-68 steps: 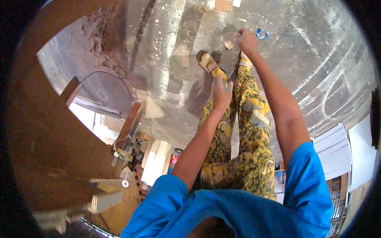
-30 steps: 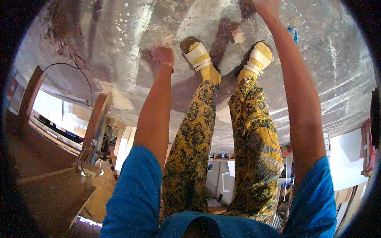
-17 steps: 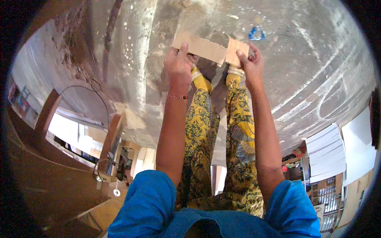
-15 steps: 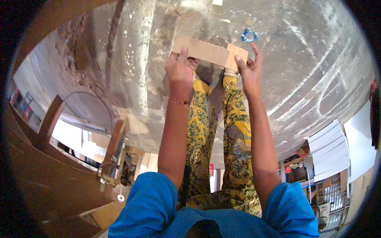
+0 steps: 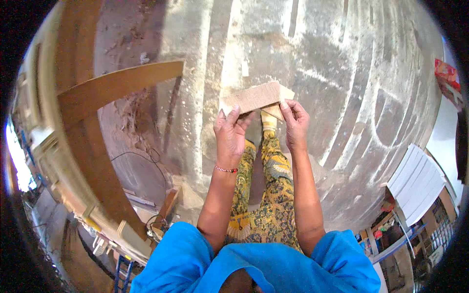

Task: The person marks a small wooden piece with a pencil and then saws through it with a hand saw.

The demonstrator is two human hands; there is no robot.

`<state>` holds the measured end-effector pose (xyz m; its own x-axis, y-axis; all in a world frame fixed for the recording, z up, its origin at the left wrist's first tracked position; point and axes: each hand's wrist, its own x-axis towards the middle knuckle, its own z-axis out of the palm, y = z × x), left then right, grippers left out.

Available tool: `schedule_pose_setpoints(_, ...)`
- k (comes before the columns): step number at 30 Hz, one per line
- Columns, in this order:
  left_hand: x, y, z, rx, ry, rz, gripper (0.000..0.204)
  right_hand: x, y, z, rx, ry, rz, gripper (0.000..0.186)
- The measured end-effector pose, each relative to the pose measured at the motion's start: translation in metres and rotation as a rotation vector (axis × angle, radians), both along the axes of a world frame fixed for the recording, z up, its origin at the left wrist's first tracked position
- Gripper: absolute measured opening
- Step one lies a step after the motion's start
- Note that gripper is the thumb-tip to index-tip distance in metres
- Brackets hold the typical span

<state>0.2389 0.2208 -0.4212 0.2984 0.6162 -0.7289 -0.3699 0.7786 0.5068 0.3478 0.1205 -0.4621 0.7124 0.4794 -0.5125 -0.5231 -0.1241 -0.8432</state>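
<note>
Tan strip [image 5: 251, 97], long and flat, is held up in front of the person over the grey floor [image 5: 332, 93], slanting a little so that its right end is the higher. The left hand [image 5: 230, 138] grasps it near the left end of its lower edge, thumb on the near face, the other fingers spread below and partly hidden. Behind the strip's right end sits a smaller pale piece [image 5: 287, 93], set at an angle; one corner sticks out at the upper right, and another part shows beneath. The right hand [image 5: 296, 124] pinches this piece by its lower right side.

A braided bracelet [image 5: 226, 169] circles the left wrist. Below the hands are patterned yellow trousers [image 5: 271, 207] and one foot [image 5: 268, 123] in a yellow sock. Well to the left, a brown board [image 5: 127, 83] reaches across the floor, with a dark cable [image 5: 141, 155] nearby; white sheets [image 5: 417, 183] stand at the right.
</note>
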Motion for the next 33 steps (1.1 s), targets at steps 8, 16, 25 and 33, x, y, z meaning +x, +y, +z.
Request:
schedule_pose_setpoints(8,-0.024,0.010,0.194,0.264,-0.068,-0.021,0.023,-0.001,0.026,0.187,0.192,-0.006,0.140,0.006)
schedule_pose_setpoints(16,-0.101,-0.004,0.311,0.391,-0.016,0.196,0.021,-0.048,0.060,0.314,0.405,-0.144,0.501,0.011)
schedule_pose_setpoints(25,-0.211,-0.051,0.354,0.515,-0.010,0.470,0.020,-0.144,0.066,0.366,0.483,-0.132,0.839,0.008)
schedule_pose_setpoints(33,-0.350,-0.153,0.298,0.173,0.243,0.152,0.041,-0.221,0.005,0.331,-0.005,-0.261,1.106,0.015)
